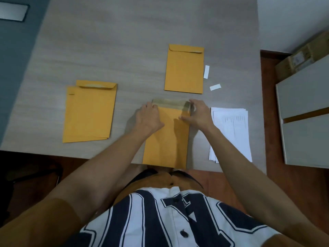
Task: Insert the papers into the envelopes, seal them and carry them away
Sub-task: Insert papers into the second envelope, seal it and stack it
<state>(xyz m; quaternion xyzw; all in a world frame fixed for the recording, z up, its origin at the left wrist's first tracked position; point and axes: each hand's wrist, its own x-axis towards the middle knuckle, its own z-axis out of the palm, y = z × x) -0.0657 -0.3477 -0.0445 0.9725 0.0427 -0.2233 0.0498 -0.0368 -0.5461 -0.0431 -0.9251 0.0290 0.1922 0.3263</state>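
left hand (pixel 147 116) holds envelope (pixel 167 139) | right hand (pixel 197 113) pinches flap (pixel 170 102) | papers (pixel 231 132) right | envelope stack (pixel 89 113) left

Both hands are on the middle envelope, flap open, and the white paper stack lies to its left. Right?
No. The head view shows the white paper stack to the right of the middle envelope, not its left. The left hand and right hand are on that envelope, flap open.
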